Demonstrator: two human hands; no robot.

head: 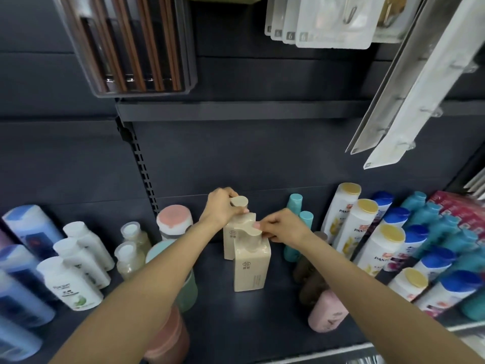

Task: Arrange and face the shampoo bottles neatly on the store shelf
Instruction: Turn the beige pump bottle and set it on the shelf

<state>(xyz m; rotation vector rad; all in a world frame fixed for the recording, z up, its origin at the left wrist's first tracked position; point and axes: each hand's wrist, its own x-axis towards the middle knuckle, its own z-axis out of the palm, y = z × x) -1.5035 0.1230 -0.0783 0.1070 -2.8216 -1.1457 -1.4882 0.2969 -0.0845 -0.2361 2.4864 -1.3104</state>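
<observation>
Two beige square pump bottles stand one behind the other in the middle of the dark shelf (217,316). My left hand (221,207) grips the pump head of the rear beige bottle (231,240). My right hand (282,228) pinches the pump head of the front beige bottle (252,269), whose logo faces me. Both bottles stand upright and touch each other.
White bottles (78,258) and blue bottles (23,285) line the left. Green and pink bottles (168,227) sit under my left arm. Teal bottles (299,214), brown and pink bottles (325,311), and white gold-capped bottles (367,232) fill the right. Packaged goods (328,19) hang overhead.
</observation>
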